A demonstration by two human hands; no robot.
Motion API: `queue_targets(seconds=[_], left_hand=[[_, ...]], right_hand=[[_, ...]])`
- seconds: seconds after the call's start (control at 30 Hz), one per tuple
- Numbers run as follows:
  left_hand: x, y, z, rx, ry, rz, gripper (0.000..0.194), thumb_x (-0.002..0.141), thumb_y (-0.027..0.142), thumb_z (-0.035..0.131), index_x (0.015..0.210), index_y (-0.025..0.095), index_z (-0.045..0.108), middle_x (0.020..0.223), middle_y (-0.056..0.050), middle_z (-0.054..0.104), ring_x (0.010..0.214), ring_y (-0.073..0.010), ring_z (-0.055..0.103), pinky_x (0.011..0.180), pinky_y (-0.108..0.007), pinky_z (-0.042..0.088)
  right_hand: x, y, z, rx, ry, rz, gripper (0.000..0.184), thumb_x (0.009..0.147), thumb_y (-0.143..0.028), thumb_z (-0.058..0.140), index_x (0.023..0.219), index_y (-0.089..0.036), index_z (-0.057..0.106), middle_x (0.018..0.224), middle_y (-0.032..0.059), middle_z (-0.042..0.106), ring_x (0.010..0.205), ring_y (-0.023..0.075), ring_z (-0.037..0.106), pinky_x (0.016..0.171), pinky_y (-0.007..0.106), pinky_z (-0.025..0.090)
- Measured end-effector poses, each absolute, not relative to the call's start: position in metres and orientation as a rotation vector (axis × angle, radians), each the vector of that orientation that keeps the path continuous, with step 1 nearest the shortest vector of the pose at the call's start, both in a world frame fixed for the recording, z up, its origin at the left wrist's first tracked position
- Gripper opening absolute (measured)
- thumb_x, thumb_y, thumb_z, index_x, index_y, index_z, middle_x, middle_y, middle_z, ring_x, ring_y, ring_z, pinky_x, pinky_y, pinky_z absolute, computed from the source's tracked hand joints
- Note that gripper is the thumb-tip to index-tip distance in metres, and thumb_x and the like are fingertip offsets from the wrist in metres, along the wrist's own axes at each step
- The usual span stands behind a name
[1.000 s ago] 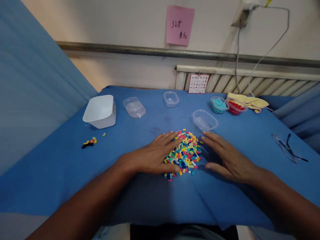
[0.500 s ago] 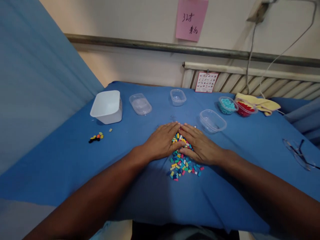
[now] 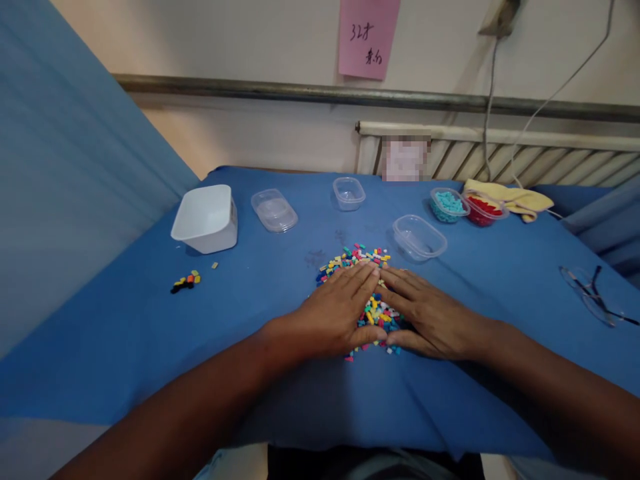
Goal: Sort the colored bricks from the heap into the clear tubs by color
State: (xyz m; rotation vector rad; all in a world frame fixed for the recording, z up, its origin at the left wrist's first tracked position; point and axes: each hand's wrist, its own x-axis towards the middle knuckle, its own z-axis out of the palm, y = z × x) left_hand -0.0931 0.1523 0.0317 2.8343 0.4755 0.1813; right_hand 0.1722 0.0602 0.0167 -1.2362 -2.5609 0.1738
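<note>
A loose pile of small multicoloured plastic blocks [image 3: 376, 313] lies on the blue cloth [image 3: 280, 280], in yellow, blue, pink, white and teal. My left hand [image 3: 343, 308] rests palm down over the left part of the pile, fingers stretched out. From the other side my right hand [image 3: 427, 312] lies flat over the right part. The fingertips and thumbs of both hands come close together, with blocks showing between the palms. More blocks spread beyond my fingertips and a few lie near my wrists. What is beneath the palms is hidden.
A white tub [image 3: 205, 219], a clear lid [image 3: 275, 211] and clear containers [image 3: 349, 193] [image 3: 419, 238] stand behind. Farther right are a tub of turquoise pieces [image 3: 449, 204], a tub of red pieces [image 3: 484, 208], a yellow cloth [image 3: 515, 198] and glasses [image 3: 595, 297]. Black and coloured pieces [image 3: 185, 282] lie left.
Both hands have drawn back toward me over the pile, staying flat. Blocks beyond the fingertips are now uncovered, and the ones nearer me are more covered. The view has shifted slightly.
</note>
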Motion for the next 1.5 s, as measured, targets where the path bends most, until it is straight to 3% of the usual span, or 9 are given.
queue_targets(seconds=[0.17,0.33,0.63,0.9,1.0,1.07,1.23,1.4,1.5], left_hand=[[-0.095,0.132,0.041,2.893,0.422,0.157,0.100,0.110,0.080,0.036,0.174,0.003,0.030,0.183,-0.025,0.023,0.174,-0.0373,0.018,0.142,-0.055,0.017],[-0.099,0.121,0.044,2.911,0.401,0.086,0.104,0.109,0.082,0.038,0.175,0.003,0.027,0.184,-0.024,0.016,0.174,-0.0362,0.016,0.141,-0.052,0.020],[-0.100,0.169,0.032,2.954,0.764,0.047,0.078,0.118,0.063,0.028,0.177,0.011,0.033,0.184,-0.017,0.024,0.173,-0.0352,0.022,0.140,-0.060,0.017],[-0.094,0.190,0.039,2.753,0.900,0.065,0.083,0.117,0.068,0.017,0.176,0.012,0.035,0.184,-0.017,0.026,0.173,-0.0347,0.022,0.140,-0.059,0.020],[-0.089,0.177,0.042,2.741,0.748,0.086,0.083,0.116,0.070,0.020,0.177,0.015,0.034,0.184,-0.015,0.026,0.174,-0.0338,0.021,0.141,-0.061,0.016],[-0.086,0.164,0.045,2.753,0.598,0.077,0.085,0.115,0.073,0.026,0.177,0.016,0.033,0.185,-0.016,0.024,0.174,-0.0327,0.019,0.142,-0.058,0.015],[-0.085,0.136,0.049,2.814,0.276,0.025,0.084,0.112,0.074,0.040,0.178,0.022,0.033,0.185,-0.011,0.022,0.174,-0.0342,0.016,0.142,-0.057,0.016],[-0.092,0.135,0.055,2.856,0.130,0.001,0.075,0.115,0.067,0.042,0.177,0.026,0.036,0.185,-0.007,0.026,0.173,-0.0310,0.022,0.143,-0.054,0.018],[-0.099,0.150,0.061,2.909,0.064,0.047,0.056,0.118,0.055,0.046,0.167,0.028,0.053,0.178,-0.005,0.044,0.170,-0.0270,0.034,0.142,-0.053,0.020]], right_hand=[[0.181,0.040,0.014,-1.208,-2.510,0.198,0.093,0.111,-0.064,0.060,0.183,-0.025,0.018,0.185,0.0176,0.029,0.172,0.0383,0.027,0.136,0.066,0.033],[0.180,0.031,0.012,-1.200,-2.475,0.255,0.096,0.110,-0.065,0.060,0.184,-0.023,0.014,0.187,0.0167,0.024,0.171,0.0362,0.028,0.137,0.060,0.034],[0.164,0.049,0.006,-1.345,-2.423,0.196,0.097,0.112,-0.060,0.060,0.184,-0.024,0.006,0.185,0.0179,0.027,0.171,0.0380,0.028,0.136,0.065,0.033],[0.161,0.054,0.013,-1.209,-2.342,0.379,0.094,0.114,-0.055,0.055,0.184,-0.025,0.001,0.185,0.0179,0.029,0.170,0.0360,0.033,0.135,0.061,0.038],[0.166,0.053,0.018,-1.105,-2.266,0.411,0.083,0.116,-0.052,0.051,0.184,-0.027,0.010,0.182,0.0158,0.038,0.165,0.0344,0.042,0.133,0.058,0.043],[0.176,0.053,0.020,-1.112,-2.094,0.379,0.068,0.118,-0.048,0.046,0.181,-0.030,0.026,0.175,0.0130,0.051,0.158,0.0329,0.053,0.129,0.055,0.048],[0.204,0.051,0.018,-1.220,-1.758,0.254,0.042,0.120,-0.042,0.043,0.152,-0.030,0.065,0.137,0.0086,0.079,0.127,0.0291,0.075,0.112,0.048,0.059],[0.213,0.049,0.018,-1.254,-1.744,0.203,0.034,0.119,-0.039,0.045,0.136,-0.028,0.073,0.115,0.0069,0.084,0.106,0.0273,0.080,0.093,0.043,0.064],[0.214,0.052,0.019,-1.286,-1.791,0.162,0.028,0.118,-0.036,0.051,0.128,-0.028,0.076,0.105,0.0055,0.084,0.094,0.0258,0.081,0.082,0.041,0.065]])
